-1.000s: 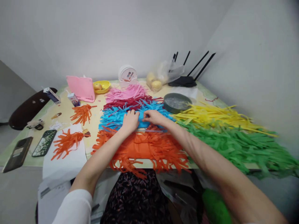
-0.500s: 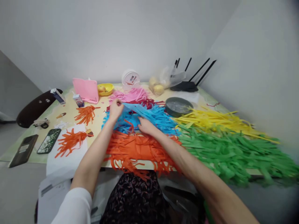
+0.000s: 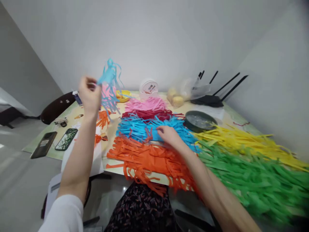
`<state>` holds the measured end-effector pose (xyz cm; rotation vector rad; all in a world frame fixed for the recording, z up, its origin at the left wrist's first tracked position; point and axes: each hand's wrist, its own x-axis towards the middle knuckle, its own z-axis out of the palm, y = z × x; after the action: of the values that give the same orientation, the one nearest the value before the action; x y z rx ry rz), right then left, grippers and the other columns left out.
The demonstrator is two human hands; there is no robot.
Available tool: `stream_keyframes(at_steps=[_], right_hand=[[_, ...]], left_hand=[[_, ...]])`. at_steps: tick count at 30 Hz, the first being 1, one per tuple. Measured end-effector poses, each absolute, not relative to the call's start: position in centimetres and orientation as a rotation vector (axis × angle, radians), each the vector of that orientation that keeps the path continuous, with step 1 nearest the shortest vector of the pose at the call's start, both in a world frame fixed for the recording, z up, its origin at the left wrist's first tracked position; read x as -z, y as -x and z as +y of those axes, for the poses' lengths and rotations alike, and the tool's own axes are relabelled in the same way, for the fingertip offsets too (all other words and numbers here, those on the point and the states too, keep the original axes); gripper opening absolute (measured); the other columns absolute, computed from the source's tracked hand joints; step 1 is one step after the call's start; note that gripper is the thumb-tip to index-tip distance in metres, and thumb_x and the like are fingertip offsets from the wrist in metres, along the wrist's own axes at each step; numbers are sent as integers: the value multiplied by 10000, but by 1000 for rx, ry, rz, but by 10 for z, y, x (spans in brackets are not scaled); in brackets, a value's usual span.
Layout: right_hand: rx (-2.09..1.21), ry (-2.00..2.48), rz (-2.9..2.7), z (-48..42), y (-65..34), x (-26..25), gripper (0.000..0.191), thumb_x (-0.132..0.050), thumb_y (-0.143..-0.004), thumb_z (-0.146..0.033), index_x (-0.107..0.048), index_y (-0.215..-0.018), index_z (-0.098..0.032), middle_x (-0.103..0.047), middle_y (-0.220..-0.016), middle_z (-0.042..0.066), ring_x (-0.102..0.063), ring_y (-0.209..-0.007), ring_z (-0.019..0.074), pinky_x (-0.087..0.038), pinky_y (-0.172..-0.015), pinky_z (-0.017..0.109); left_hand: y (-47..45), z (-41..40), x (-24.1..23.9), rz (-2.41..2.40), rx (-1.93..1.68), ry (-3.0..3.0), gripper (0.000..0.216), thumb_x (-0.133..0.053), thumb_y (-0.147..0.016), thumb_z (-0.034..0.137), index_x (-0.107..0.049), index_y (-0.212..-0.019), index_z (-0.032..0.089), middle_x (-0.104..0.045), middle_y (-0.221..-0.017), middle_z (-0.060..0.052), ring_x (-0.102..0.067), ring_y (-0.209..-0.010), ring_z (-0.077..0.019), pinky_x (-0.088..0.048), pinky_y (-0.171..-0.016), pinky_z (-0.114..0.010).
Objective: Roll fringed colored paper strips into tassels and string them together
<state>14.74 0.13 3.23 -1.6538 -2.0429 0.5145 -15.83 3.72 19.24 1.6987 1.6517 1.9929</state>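
Raised at the left, my left hand pinches a light blue paper fringe, whose cut strips dangle, blurred by motion. My right hand is low over the blue fringe pile, its fingers curled together against the paper; what lies under the fingertips is hidden. Nearer to me, the orange fringe pile spreads along the table edge, some strips hanging over it. Dark red fringes and pink fringes lie behind the blue ones.
Green fringes and yellow fringes cover the right side. A dark round pan stands beside the blue pile. Two phones, one a green-patterned phone, lie at left. A black router with upright antennas sits by the wall.
My left hand has lifted the light blue fringe off the pile, up and to the left. My right hand stays at the blue pile. The head view has turned slightly left.
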Motion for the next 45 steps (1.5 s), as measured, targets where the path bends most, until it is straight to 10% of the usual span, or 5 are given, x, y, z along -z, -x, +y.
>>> stream_keyframes(at_steps=[6, 11, 16, 23, 45], right_hand=[[14, 1063, -1905, -79, -101, -78, 542, -557, -917, -277, -437, -1439, -190, -496, -1470, 162, -415, -1390, 308, -369, -1130, 537], [183, 1121, -2047, -76, -98, -60, 393, -489, -858, -110, -611, -1221, -198, -676, -1223, 113, -525, -1263, 309, -255, -1185, 582], [-7, 1081, -2163, -77, -132, -66, 379, -455, -732, -31, -643, -1014, -200, -732, -973, 79, -651, -945, 250, -425, -1065, 474], [-493, 1209, -2038, -86, -160, -107, 139, -508, -836, -180, -617, -918, -204, -666, -725, 3, -575, -582, 155, -447, -572, 255], [-386, 842, -2194, -93, -182, -119, 465, -428, -746, -45, -805, -787, -314, -658, -1002, 37, -649, -889, 162, -545, -779, 310]], left_hand=[[78, -50, -113, 1693, -1300, -2393, 152, -548, -762, 86, -501, -832, 213, -602, -928, -49, -555, -948, -219, -447, -881, -343], [62, -82, -80, 1603, -902, -2512, 144, -499, -791, 114, -549, -897, 198, -638, -1002, -97, -563, -968, -262, -469, -877, -397], [77, -70, -74, 1269, -856, -2409, 430, -470, -680, 33, -607, -1059, 182, -682, -1172, -91, -599, -1129, -241, -439, -1034, -380], [83, -58, -92, 1045, -859, -2011, 248, -491, -733, 115, -673, -896, 161, -712, -850, -25, -646, -804, -177, -505, -753, -273], [100, -62, -131, 679, -544, -1864, 429, -715, -765, 379, -683, -1162, 219, -686, -1135, -87, -630, -1030, -237, -503, -854, -312]])
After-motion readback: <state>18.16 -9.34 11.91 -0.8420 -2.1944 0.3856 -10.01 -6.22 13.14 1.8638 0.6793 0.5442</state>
